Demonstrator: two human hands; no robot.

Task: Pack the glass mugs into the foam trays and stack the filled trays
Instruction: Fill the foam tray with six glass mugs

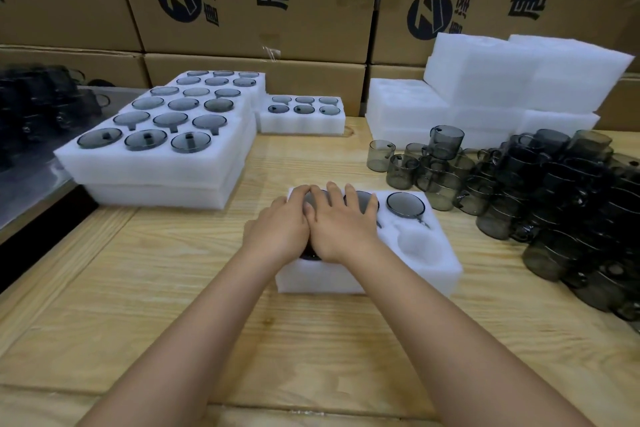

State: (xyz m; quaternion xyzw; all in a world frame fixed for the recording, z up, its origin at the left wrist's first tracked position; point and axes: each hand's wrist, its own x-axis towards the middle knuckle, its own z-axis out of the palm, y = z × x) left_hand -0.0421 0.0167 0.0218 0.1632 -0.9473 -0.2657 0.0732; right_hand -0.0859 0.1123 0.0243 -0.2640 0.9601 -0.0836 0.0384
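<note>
**Both palms flat on the near tray**

Left grip (pixel 280 229) and right grip (pixel 341 222) lie released, fingers straight, on the foam tray (pixel 415 267) on the table (pixel 173 288), mostly hiding the mugs underneath. One seated mug (pixel 405 204) shows fully. Loose mugs (pixel 554 191) pile up right, the filled stack (pixel 156 166) far left.

Smoky grey for the glass mugs (pixel 554 191), plain white for the foam trays (pixel 381 279). Pale, wood-grained desk (pixel 173 288). Brown cartons (pixel 311 31) printed with black characters.

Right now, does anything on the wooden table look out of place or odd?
Yes. The loose smoky-grey glass mugs at the right are heaped on each other, some tilted; glass on glass looks precarious.
</note>
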